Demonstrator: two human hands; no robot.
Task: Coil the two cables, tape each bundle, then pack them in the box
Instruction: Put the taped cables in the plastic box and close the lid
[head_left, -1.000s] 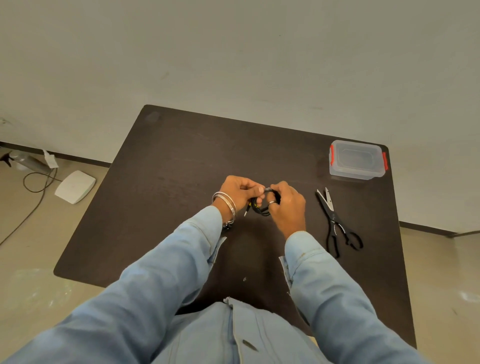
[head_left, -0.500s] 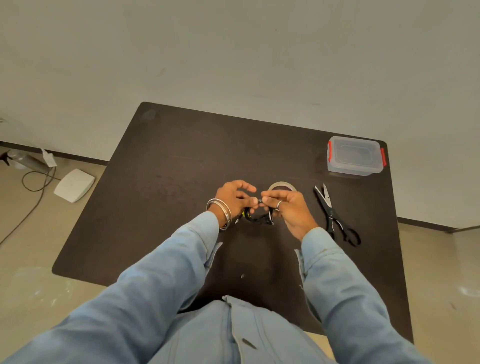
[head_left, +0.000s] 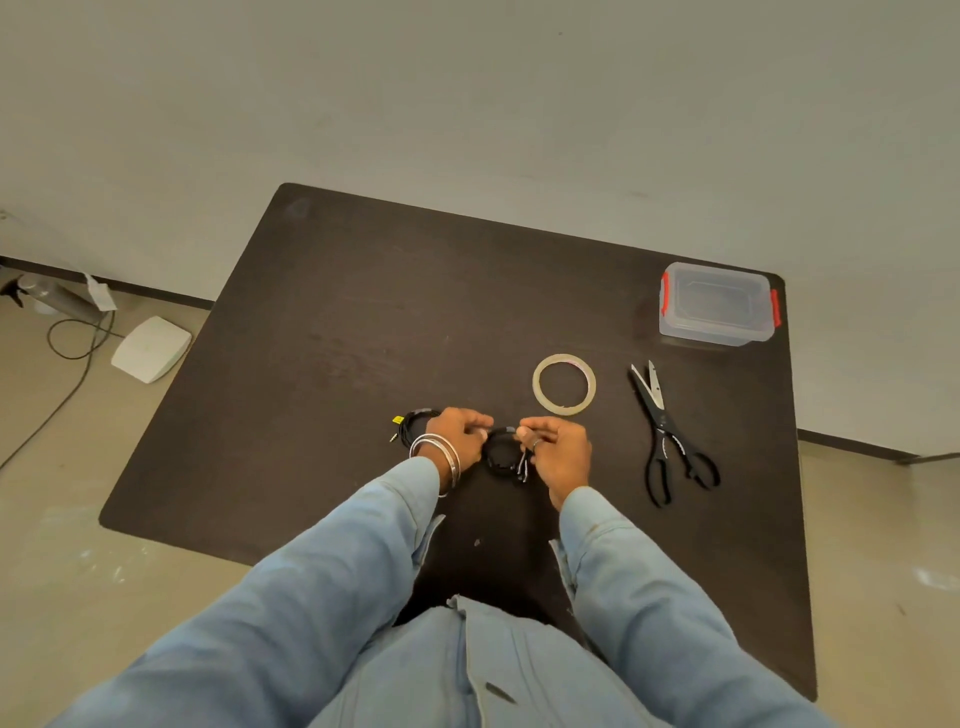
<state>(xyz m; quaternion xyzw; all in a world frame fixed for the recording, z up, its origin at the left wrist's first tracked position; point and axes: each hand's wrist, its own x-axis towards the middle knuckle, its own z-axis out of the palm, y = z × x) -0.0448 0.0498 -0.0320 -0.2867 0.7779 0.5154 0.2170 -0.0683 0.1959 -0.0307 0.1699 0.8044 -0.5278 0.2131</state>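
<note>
A small black coiled cable (head_left: 501, 454) sits between my hands, low over the dark table (head_left: 363, 338). My left hand (head_left: 460, 439) pinches its upper left rim, and my right hand (head_left: 558, 454) pinches the upper right rim, with plug ends dangling beside it. A second black coiled cable (head_left: 413, 423) with a yellow tag lies on the table just left of my left hand, partly hidden by it. The roll of clear tape (head_left: 563, 384) lies flat beyond my right hand. The clear lidded box (head_left: 719, 304) with red clips stands at the far right corner.
Black scissors (head_left: 667, 436) lie right of the tape, blades pointing away from me. On the floor at the left are a white flat device (head_left: 150, 348) and a trailing wire (head_left: 67, 374). The table's far edge meets a pale wall.
My hands have come closer to me with the coil, uncovering the tape roll behind them. The second coil now shows on the table at my left hand.
</note>
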